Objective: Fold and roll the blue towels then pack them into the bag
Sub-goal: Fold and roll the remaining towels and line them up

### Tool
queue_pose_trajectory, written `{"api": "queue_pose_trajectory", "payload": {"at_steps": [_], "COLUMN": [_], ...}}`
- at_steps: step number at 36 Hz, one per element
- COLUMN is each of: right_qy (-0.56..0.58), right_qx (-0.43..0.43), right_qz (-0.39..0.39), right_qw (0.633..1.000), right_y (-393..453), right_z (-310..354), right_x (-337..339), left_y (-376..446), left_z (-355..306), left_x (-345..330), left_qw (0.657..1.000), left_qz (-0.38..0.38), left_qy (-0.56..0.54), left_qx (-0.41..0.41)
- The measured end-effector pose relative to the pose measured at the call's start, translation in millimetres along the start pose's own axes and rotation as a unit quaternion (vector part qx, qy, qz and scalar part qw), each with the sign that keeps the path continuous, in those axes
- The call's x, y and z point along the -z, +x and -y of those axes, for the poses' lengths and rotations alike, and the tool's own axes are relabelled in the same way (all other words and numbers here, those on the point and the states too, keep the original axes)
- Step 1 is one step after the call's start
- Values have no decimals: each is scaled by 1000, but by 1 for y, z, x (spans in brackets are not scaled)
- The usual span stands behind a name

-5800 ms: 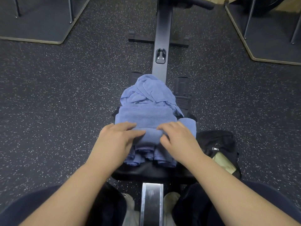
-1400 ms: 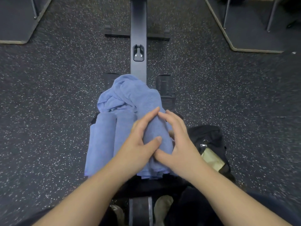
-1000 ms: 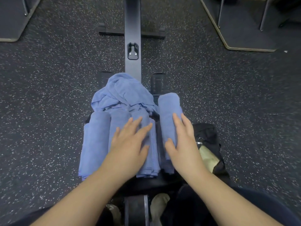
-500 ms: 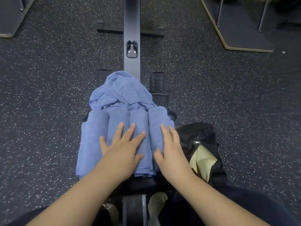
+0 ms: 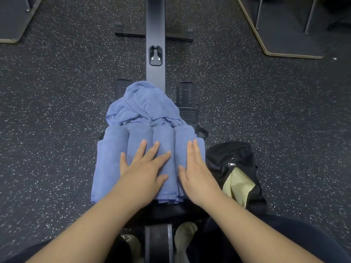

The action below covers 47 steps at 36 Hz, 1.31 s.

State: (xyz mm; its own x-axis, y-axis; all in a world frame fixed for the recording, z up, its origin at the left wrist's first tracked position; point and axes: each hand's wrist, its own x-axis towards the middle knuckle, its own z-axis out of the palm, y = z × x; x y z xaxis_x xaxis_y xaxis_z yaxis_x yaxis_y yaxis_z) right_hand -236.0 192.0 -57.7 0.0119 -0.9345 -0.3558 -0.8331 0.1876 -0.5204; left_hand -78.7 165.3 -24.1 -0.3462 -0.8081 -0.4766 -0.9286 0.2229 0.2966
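Both hands lie flat, fingers straight, on a row of four rolled blue terry towels that sit side by side on the dark padded seat of a rowing machine. Spread wide, the left hand presses across the two middle rolls, its thumb out toward the third. With its fingers held close together, the right hand rests along the outermost roll, nothing gripped by either.

Just beyond the fingertips, touching the far ends of the rolls, a loose heap of crumpled blue towels is piled over the machine's black central rail. Black footrests flank that heap.

Immediately right of the right hand, on the speckled dark rubber floor, stands an open black fabric bag with a pale yellow-green cloth showing in its mouth and a metal zip pull at the rim. It sits close against the seat's edge, near the outermost roll.
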Motion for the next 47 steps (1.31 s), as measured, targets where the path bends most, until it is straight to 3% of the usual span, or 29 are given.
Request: {"api": "queue_pose_trajectory", "payload": {"at_steps": [4,13,17,23,32,41,47], "right_qy": [-1,32,32,-36,-91,-170,-153], "right_qx": [-12,-19,19,89,89,74,87], "right_qz": [23,-16,-27,42,145,164,122], "right_qw": [1000,999,999,994,981,969,977], "right_y": [5,15,34,91,154,160,154], "right_z": [0,15,19,31,54,66,61], "right_x": [2,15,31,52,44,40,42], "left_y": [0,3,4,8,10,11,10], "left_z": [2,14,18,21,29,33,32], "left_x": [2,9,14,17,19,18,17], "left_qw": [1000,997,994,987,976,980,984], "left_qz": [-16,-50,-57,-79,-122,-105,-82], "left_qy": [3,-40,-65,-67,-89,-83,-71], "left_qx": [1,48,71,127,155,150,141]}}
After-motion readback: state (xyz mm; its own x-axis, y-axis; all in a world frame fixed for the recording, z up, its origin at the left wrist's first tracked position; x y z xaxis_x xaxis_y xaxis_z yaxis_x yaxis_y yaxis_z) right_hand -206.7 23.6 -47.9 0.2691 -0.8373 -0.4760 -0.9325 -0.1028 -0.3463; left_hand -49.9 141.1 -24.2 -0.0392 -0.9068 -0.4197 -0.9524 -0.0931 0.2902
